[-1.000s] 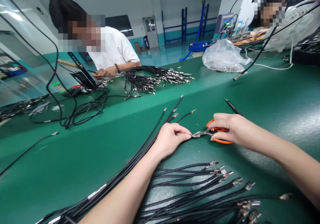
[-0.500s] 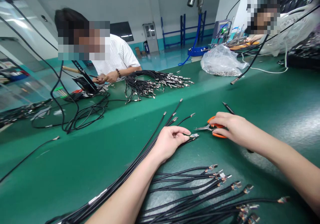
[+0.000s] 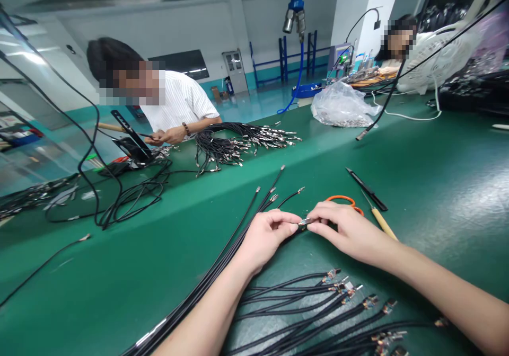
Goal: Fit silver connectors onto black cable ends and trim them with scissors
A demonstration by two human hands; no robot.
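Observation:
My left hand (image 3: 265, 234) pinches a black cable just behind its small metal terminal (image 3: 305, 221). My right hand (image 3: 345, 231) meets it from the right, fingertips closed on the same terminal. Orange-handled scissors (image 3: 345, 201) lie on the green table just behind my right hand, with nothing holding them. A bundle of long black cables (image 3: 222, 260) runs under my left forearm toward the far side. More cables with metal terminals (image 3: 342, 292) lie fanned out below my arms.
A wooden-handled tool (image 3: 382, 221) and a black pen-like tool (image 3: 366, 189) lie right of the scissors. Across the green table (image 3: 445, 186) a person in a striped shirt (image 3: 178, 101) works by a cable heap (image 3: 238, 140). A plastic bag (image 3: 342, 106) sits far right.
My right hand has put the scissors down on the table and moved left to the terminal held by my left hand. The camera has tilted upward a little.

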